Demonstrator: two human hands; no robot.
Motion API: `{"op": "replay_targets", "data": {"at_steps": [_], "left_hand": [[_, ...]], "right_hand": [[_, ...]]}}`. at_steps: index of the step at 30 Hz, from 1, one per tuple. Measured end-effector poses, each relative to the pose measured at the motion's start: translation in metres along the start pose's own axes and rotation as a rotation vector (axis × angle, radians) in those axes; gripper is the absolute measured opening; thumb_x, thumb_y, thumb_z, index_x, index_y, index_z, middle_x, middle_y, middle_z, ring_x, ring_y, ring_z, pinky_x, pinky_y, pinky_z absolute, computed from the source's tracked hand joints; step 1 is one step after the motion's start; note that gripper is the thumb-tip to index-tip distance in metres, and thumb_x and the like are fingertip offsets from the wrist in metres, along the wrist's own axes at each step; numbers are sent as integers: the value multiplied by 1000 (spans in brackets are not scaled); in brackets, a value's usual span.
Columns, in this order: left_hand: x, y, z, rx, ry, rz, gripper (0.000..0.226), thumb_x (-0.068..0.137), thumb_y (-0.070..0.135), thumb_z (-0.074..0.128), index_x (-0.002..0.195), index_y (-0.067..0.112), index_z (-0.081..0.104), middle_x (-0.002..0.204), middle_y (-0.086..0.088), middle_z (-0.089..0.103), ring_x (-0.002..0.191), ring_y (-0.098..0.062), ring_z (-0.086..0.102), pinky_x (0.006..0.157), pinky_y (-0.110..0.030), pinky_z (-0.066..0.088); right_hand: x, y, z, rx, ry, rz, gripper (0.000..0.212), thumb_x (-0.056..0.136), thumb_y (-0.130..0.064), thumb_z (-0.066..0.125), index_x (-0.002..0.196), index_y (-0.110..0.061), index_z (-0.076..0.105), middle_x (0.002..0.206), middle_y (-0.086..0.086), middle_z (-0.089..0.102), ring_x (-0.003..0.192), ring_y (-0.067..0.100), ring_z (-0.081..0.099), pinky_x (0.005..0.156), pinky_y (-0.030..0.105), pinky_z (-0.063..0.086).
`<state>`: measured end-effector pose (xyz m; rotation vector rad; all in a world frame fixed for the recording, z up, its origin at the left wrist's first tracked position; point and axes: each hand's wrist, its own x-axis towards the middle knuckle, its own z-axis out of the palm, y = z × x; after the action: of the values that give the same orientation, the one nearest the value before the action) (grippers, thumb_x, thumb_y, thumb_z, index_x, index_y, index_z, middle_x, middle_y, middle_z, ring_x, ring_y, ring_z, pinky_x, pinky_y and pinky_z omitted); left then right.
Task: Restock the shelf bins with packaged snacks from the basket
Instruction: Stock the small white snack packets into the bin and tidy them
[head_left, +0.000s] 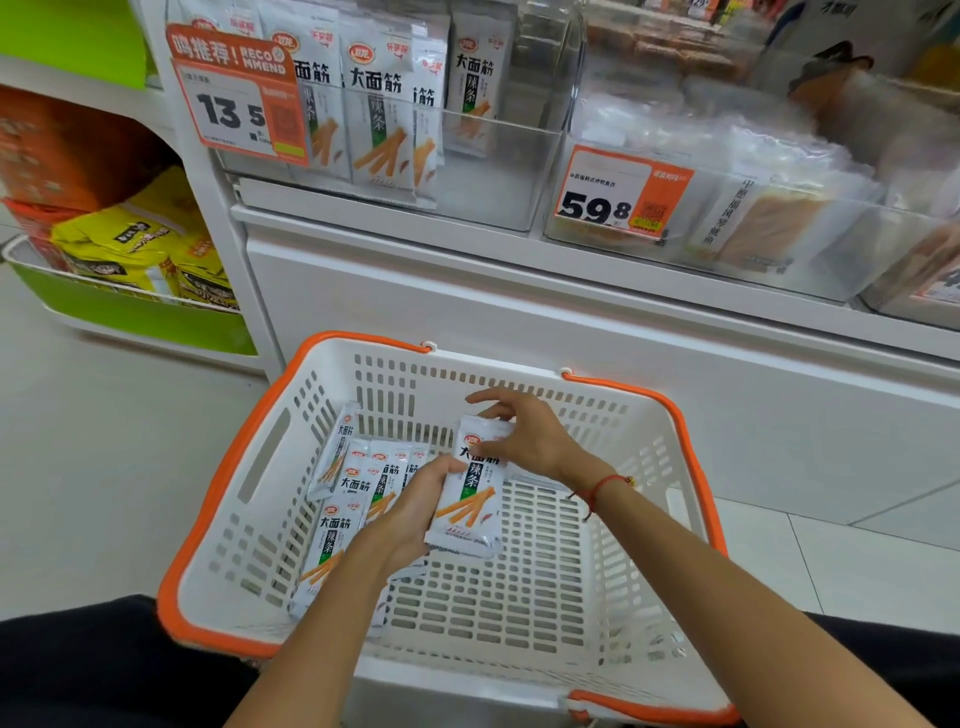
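Glossy white foil packets (358, 483) lie flat on the slotted plastic floor of the basket (249, 561), left of and beneath the hands. The left hand (415, 506) curls round the left edge of a flat rectangular snack packet (470, 501), thumb at its upper left edge. The right hand (524, 441) pinches its top end. Its long axis runs toward the clear shelf bin (488, 171), label upright.
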<state>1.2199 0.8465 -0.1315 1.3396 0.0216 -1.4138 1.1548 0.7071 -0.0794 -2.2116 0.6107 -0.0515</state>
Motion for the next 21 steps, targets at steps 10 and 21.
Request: {"op": "replay_targets", "data": {"at_steps": [10, 21], "left_hand": [[-36, 48, 11, -120, 229, 397, 28, 94, 28, 40, 79, 16, 60, 67, -8, 62, 60, -23, 55, 63, -33, 43], [-106, 149, 66, 260, 232, 667, 60, 78, 52, 30, 109, 15, 65, 104, -18, 67, 96, -31, 61, 87, -40, 48]], "right_hand": [[-18, -77, -31, 278, -183, 331, 53, 94, -45, 51, 139, -19, 41, 138, 2, 45, 119, 21, 45, 98, 36, 42], [-40, -160, -97, 242, 93, 3, 17, 95, -6, 45, 107, -16, 51, 94, 4, 64, 77, 13, 59, 64, 19, 49]]}}
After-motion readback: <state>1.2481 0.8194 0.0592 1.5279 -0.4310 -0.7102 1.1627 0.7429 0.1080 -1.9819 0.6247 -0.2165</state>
